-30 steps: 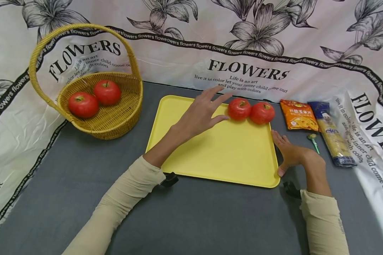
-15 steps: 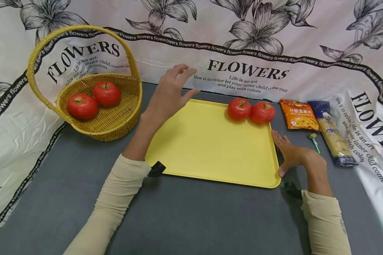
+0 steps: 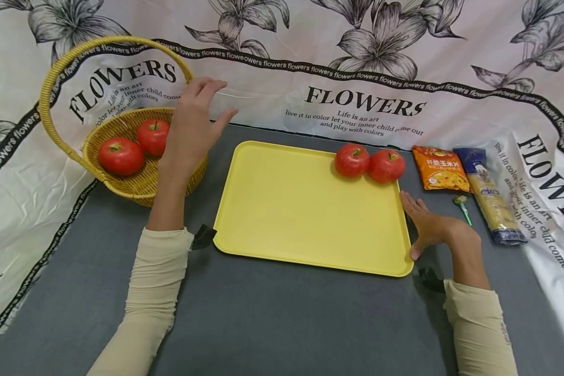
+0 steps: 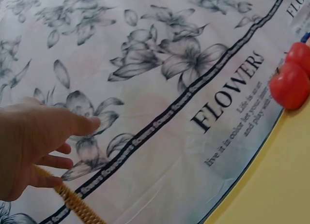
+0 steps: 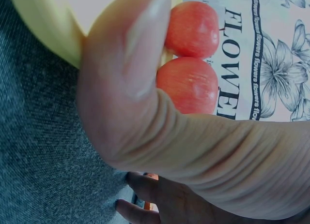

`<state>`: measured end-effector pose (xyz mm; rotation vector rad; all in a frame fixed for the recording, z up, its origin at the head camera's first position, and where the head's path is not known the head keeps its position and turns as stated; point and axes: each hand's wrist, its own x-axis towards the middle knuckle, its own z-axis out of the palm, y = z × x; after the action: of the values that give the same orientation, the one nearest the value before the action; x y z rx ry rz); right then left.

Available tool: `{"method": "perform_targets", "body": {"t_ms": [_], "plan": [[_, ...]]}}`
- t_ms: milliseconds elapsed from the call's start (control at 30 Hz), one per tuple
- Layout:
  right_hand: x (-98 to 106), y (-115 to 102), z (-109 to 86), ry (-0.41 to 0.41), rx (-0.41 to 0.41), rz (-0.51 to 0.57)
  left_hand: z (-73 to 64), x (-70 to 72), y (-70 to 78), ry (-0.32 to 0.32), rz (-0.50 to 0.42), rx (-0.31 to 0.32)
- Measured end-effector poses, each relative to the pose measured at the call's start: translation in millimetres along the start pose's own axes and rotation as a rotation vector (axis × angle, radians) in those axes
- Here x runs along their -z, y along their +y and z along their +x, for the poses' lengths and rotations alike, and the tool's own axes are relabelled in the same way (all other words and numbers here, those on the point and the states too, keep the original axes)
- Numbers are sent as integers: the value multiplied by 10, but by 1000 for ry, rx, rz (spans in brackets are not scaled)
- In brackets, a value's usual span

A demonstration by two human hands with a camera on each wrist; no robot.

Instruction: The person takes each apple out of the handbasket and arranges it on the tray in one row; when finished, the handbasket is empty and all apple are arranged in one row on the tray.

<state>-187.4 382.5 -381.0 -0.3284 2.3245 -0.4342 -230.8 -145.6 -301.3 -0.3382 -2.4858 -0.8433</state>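
Note:
My left hand [image 3: 189,128], fingers loosely bent and holding nothing, is over the right side of the yellow wicker basket [image 3: 198,180], in front of its handle. Inside the basket lie two red apples, one [image 3: 121,156] in full view and the other [image 3: 153,137] partly covered by the hand. My right hand [image 3: 430,227] rests at the right edge of the yellow tray [image 3: 305,219], fingers spread and thumb by the tray's corner. Two more apples, a left one [image 3: 352,160] and a right one [image 3: 387,166], sit side by side at the tray's back right.
Right of the tray lie an orange snack bag [image 3: 441,168], a long blue-and-yellow packet [image 3: 491,196] and a small green-stemmed lollipop-like item [image 3: 462,210]. A flower-print sheet [image 3: 258,89] hangs behind the grey tabletop [image 3: 282,318].
My left hand has swung left from near the tray apples, across the tray, to the basket's right side, carrying nothing. The right hand, tray and apples have stayed put.

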Motion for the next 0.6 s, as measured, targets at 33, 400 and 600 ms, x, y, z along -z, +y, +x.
{"method": "perform_targets", "body": {"t_ms": [33, 400, 600], "plan": [[-1, 8, 0, 0, -4, 3, -2, 29, -24, -6, 4, 29], [22, -43, -21, -9, -26, -20, -69, 348, -497, -64, 60, 313], [-23, 160, 45, 16, 19, 28, -126, 421, -811, -150, 57, 421]]}}
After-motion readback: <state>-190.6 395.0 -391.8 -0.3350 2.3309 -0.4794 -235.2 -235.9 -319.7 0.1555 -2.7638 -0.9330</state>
